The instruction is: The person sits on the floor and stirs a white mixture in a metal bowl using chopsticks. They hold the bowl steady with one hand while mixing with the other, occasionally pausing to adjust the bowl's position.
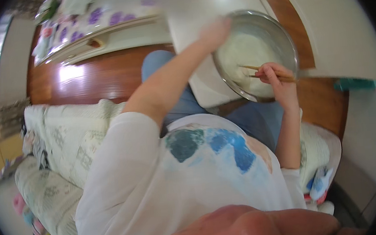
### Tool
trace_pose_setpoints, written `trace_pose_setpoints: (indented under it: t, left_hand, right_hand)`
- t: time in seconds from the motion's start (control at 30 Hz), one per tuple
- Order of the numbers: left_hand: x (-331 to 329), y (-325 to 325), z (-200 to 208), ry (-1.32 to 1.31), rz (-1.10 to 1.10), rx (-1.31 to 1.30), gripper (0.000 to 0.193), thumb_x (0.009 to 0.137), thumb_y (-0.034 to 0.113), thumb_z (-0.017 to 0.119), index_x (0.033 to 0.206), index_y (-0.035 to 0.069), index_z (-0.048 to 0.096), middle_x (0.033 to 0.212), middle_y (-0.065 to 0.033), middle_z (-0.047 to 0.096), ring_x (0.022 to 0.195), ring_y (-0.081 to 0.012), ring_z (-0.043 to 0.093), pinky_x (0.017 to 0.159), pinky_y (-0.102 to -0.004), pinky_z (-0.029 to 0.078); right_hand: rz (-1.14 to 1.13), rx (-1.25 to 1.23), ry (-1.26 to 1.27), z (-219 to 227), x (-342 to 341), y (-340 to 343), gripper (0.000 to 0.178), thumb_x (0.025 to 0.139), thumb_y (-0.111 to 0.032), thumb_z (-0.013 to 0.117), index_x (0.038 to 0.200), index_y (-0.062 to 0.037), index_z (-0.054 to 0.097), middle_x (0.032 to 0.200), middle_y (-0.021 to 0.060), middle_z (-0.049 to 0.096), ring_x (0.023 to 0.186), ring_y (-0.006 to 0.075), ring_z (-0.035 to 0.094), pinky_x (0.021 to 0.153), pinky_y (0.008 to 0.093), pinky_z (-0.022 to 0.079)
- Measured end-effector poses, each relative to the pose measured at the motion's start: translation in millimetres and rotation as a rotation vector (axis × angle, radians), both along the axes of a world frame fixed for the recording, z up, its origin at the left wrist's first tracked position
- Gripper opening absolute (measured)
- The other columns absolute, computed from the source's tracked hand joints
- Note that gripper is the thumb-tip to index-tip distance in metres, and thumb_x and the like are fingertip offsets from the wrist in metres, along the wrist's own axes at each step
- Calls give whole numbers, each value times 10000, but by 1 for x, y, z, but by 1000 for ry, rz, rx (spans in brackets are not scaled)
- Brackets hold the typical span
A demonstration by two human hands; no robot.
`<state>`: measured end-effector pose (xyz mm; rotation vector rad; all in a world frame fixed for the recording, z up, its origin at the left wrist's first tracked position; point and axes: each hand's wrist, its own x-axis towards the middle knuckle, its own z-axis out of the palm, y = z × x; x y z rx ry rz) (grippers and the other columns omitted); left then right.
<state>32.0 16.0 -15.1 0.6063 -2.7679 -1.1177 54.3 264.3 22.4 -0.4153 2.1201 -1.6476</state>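
A large stainless steel bowl [282,33] stands on a white tabletop [205,82] in front of my knees. Pale white stuff [242,49] covers its bottom; whether that is dry flour or a wet mix, I cannot tell. My right hand [275,75] is closed around a pair of wooden chopsticks [249,67] over the near right part of the bowl. Their tips point left, down toward the white contents. At the bowl's far left rim is my left hand [216,33], smeared by motion, so its fingers cannot be made out.
Beyond the tabletop, a long low table [117,38] carries a purple-patterned white cover [115,18]. I sit on a sofa with a pale quilted cover [67,129]. White panels [342,25] stand at the right, and a brown glossy floor [98,76] runs between the furniture.
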Motion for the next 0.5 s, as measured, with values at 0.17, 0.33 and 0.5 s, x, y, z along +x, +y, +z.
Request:
trace_pose_setpoints:
  t: [0.17, 0.33, 0.5]
  left_hand:
    - [4, 1, 7, 133, -98, -169, 450, 900, 413, 419, 924, -4, 587, 865, -237, 624, 853, -401, 592, 762, -458, 466]
    - [0, -1, 5, 56, -59, -121, 456, 903, 408, 421, 908, -21, 577, 880, -239, 622, 856, -404, 588, 750, -452, 465]
    - [-2, -3, -2, 31, -61, -128, 466, 906, 416, 419, 900, -24, 573, 871, -234, 622, 852, -396, 587, 744, -446, 465]
  right_hand:
    - [-263, 53, 99, 3, -23, 36, 171, 887, -123, 560, 912, 35, 619, 800, 81, 641, 740, 150, 638, 658, 249, 530]
    - [-313, -164, 138, -31, -45, -24, 175, 877, -146, 577, 888, 20, 634, 831, 71, 643, 741, 144, 625, 674, 246, 509]
    - [49, -59, 268, -17, -10, -38, 153, 878, -135, 572, 866, -2, 647, 809, 38, 654, 744, 121, 617, 688, 240, 480]
